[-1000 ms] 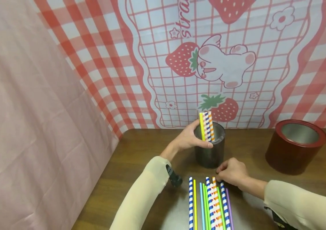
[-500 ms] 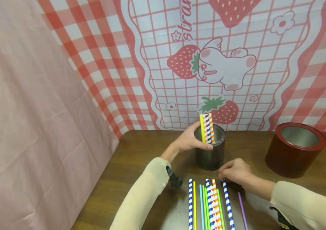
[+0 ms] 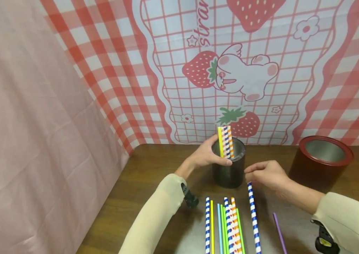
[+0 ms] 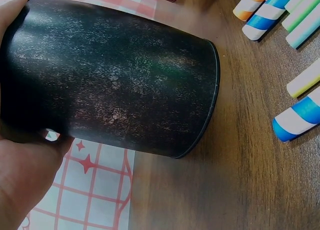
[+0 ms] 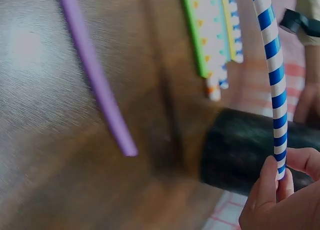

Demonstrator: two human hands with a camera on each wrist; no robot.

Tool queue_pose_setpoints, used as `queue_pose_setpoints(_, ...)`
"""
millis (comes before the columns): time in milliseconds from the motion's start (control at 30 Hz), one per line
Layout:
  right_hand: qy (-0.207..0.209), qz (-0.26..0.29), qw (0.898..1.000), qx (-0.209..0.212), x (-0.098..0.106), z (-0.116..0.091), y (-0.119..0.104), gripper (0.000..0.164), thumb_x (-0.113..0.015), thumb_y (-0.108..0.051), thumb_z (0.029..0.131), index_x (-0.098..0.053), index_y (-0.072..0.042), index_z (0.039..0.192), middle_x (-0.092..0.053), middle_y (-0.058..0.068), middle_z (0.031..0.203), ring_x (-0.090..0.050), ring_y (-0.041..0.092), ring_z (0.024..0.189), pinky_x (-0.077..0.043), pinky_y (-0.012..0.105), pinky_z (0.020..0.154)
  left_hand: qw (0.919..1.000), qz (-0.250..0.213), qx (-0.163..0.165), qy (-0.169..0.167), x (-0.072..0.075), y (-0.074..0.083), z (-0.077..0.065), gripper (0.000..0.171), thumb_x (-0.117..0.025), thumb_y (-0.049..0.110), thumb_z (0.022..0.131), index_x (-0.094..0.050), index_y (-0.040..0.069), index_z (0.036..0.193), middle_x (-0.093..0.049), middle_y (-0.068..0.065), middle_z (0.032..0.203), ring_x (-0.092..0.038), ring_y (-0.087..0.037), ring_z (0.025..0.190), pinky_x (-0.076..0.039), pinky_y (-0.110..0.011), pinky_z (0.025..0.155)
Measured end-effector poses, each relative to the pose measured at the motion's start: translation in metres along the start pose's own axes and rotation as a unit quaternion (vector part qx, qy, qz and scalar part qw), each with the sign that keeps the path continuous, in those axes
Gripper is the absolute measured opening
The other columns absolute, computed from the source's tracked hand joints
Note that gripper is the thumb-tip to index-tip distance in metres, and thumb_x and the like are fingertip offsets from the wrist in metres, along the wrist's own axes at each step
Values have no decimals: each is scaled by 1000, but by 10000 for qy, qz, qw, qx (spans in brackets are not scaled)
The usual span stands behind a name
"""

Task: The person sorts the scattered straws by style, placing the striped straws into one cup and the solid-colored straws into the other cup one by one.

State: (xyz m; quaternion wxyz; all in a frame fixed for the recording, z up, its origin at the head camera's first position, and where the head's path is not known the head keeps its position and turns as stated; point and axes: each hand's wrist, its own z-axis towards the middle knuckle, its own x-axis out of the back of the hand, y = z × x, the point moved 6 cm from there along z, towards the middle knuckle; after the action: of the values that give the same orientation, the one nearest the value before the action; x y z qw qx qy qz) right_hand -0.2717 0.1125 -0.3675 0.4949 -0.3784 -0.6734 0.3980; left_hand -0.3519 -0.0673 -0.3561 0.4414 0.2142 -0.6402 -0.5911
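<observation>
My left hand [image 3: 207, 154] grips the black canister [image 3: 229, 176] at its upper left side, thumb across the front near the rim. Several straws [image 3: 225, 143] stand upright inside it: a yellow one and striped ones in pink, blue and orange. Just right of the canister, my right hand [image 3: 269, 175] pinches a blue-and-white striped straw [image 3: 254, 218] by its far end. In the right wrist view, thumb and fingertips close on the tip of this striped straw [image 5: 278, 90], which crosses in front of the canister [image 5: 225, 155].
Several straws lie side by side on the wooden table [image 3: 154, 169], among them a yellow straw [image 3: 212, 225] and a light blue straw [image 3: 219, 225]. A purple straw [image 3: 279, 233] lies apart at the right. Behind my right forearm stands a red canister [image 3: 312, 173].
My right hand has moved right and slightly away from me, drawing the striped straw out of the row. The purple straw has shifted right, apart from the others. My left hand stays on the canister.
</observation>
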Motion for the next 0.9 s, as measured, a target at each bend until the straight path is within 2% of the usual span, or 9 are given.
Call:
queue_pose_setpoints(133,92,-37,9999,113,17,2,-17,36,-68,-14,85,-65,8,112,-67,15,106,-70,22,87,-54,44,85,10000,-59,-3,-16,0,-1,2,76,-83,7,72,-42,17,136,-61,2,113,-61,-11,99,-49,-26,89)
queue_pose_setpoints(300,278,27,9992,269,35,5,-40,41,-66,-17,87,-61,6,120,-59,20,122,-69,17,92,-51,42,92,9999,-93,-57,-29,0,-3,3,75,-82,5,72,-43,16,135,-61,1,113,-61,-11,98,-49,-26,89)
queue_pose_setpoints(467,432,138,9981,410,46,6,-59,43,-66,-20,89,-58,6,123,-46,25,135,-65,28,105,-39,53,103,9999,-83,-67,-17,0,-1,1,76,-82,5,72,-42,15,136,-61,1,112,-61,-10,98,-50,-26,88)
queue_pose_setpoints(533,572,116,9973,457,50,7,-66,45,-65,-21,90,-57,6,124,-45,24,137,-64,30,108,-38,54,103,10000,-76,-61,-12,0,-1,1,76,-82,5,72,-42,15,136,-61,1,112,-61,-10,97,-50,-26,88)
queue_pose_setpoints(633,759,131,9955,554,57,10,-80,44,-65,-23,91,-56,5,124,-41,22,140,-68,14,94,-40,49,103,9999,-76,-69,-18,0,-1,0,77,-82,4,72,-42,14,136,-61,1,111,-62,-11,97,-51,-27,87)
queue_pose_setpoints(733,929,279,9930,669,66,14,-93,39,-66,-24,90,-61,0,120,-38,19,143,-61,-5,81,-43,44,102,9999,-75,-84,-31,0,-1,0,77,-82,4,72,-41,14,137,-61,1,111,-62,-11,96,-51,-27,87)
queue_pose_setpoints(767,1007,317,9919,707,68,16,-98,38,-66,-24,89,-62,-1,119,-37,18,144,-61,-5,83,-43,43,101,9999,-66,-87,-32,0,-1,0,77,-82,4,72,-41,14,137,-61,1,111,-62,-11,97,-51,-27,87)
queue_pose_setpoints(833,1111,382,9903,742,73,18,-106,38,-68,-26,89,-62,-3,119,-35,18,147,-66,7,94,-42,43,103,9999,-74,-103,-40,0,-1,0,78,-82,4,72,-41,14,138,-61,1,111,-62,-11,97,-51,-27,87)
queue_pose_setpoints(900,1240,402,9886,749,78,20,-113,40,-68,-27,89,-61,-4,121,-33,18,150,-64,20,108,-40,44,105,9999,-75,-112,-49,0,0,0,79,-82,4,72,-40,15,138,-61,2,112,-62,-11,99,-50,-27,88)
